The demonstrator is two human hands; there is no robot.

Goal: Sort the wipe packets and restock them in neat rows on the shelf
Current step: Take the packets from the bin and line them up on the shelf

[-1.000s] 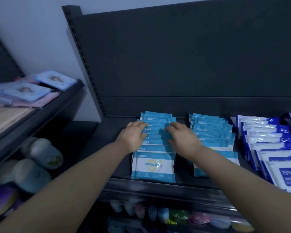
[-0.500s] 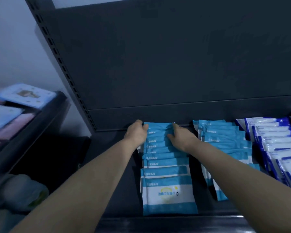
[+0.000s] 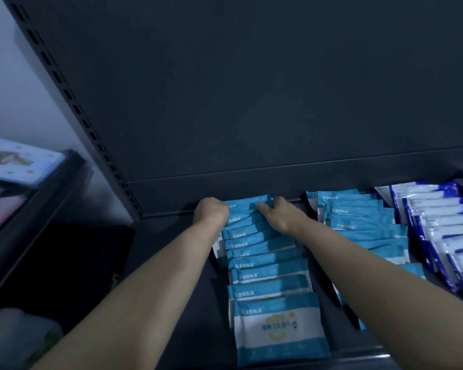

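A row of light-blue and white wipe packets (image 3: 267, 287) lies overlapped front to back on the dark shelf (image 3: 171, 236). My left hand (image 3: 211, 213) grips the left edge of the rearmost packets, fingers curled round them. At the right edge of the same packets my right hand (image 3: 281, 214) curls its fingers over their tops. A second light-blue row (image 3: 364, 220) lies just to the right. Beyond it are dark-blue and white packets (image 3: 444, 222).
The shelf's dark back panel (image 3: 251, 102) rises right behind my hands. A slotted upright (image 3: 72, 102) borders the left side. Another shelf on the left carries flat pale-blue packs (image 3: 19, 161). Pale rolls (image 3: 16, 340) show at the bottom left.
Both hands slid from the middle of the row to its rear end near the back panel. The view moved closer and tilted toward the shelf.
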